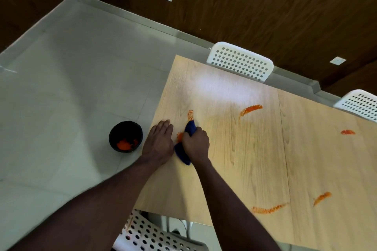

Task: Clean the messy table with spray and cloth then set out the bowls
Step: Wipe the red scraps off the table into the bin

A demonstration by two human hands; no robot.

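Note:
My right hand (195, 142) grips a dark blue cloth (182, 154) and presses it on the light wooden table (255, 159) near the left edge. An orange smear (190, 114) runs just beyond the cloth, and a smaller orange patch (179, 136) lies between my hands. My left hand (160, 142) rests flat on the table at its left edge, fingers straight. More orange smears mark the table farther right: one at the middle (250, 109), one at the far right (347, 132), and others near the front (267, 209). No spray bottle is in view.
A black bowl (125, 136) with orange paste stands on the tiled floor left of the table. White perforated chairs stand at the far side (240, 61), the far right (359, 105), and the near side below my arms (151, 234). A dark wood wall is behind.

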